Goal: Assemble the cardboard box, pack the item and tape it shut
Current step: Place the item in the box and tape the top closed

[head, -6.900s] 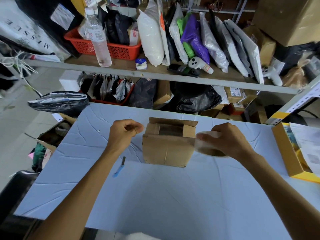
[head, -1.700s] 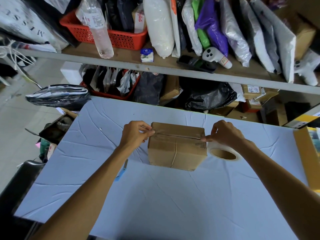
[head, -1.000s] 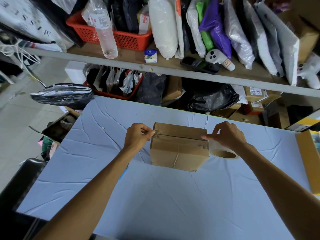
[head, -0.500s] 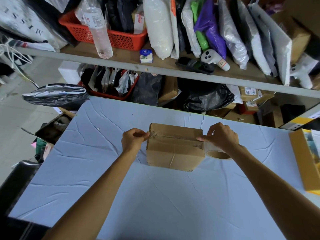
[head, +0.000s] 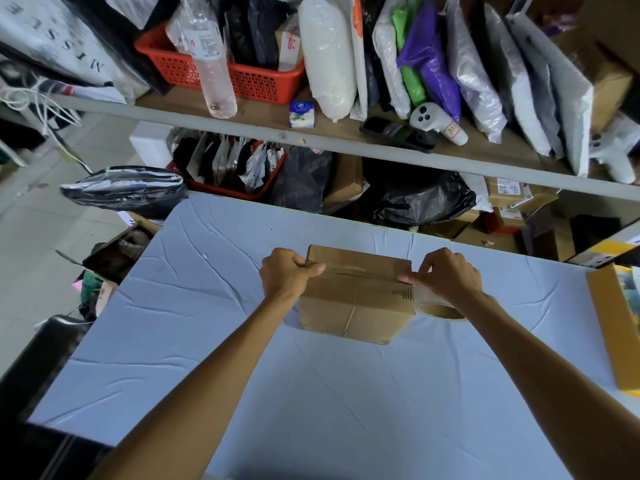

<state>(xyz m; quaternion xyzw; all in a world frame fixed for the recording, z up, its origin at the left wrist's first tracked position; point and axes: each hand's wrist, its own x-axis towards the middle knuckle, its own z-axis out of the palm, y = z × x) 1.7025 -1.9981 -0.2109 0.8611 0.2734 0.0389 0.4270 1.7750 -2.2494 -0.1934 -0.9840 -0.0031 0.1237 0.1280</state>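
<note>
A closed cardboard box (head: 353,303) stands in the middle of the pale blue table (head: 311,393). A strip of clear tape runs along its top seam. My left hand (head: 284,275) grips the box's upper left edge, fingers curled down the side and thumb pressing on top. My right hand (head: 446,275) pinches the tape at the box's upper right edge. The tape roll (head: 440,310) lies on the table against the box's right side, partly under my right wrist. The packed item is hidden inside.
A yellow-sided carton (head: 609,323) sits at the table's right edge. Behind the table a shelf (head: 346,140) holds a red basket, a bottle and several bags. A black bag (head: 124,190) and an open carton (head: 117,251) lie off the table's left corner.
The box's top flaps, open at first, are now closed with tape across them. The roll has gone from my right hand to the table. In the last second both hands stay at the box's ends.
</note>
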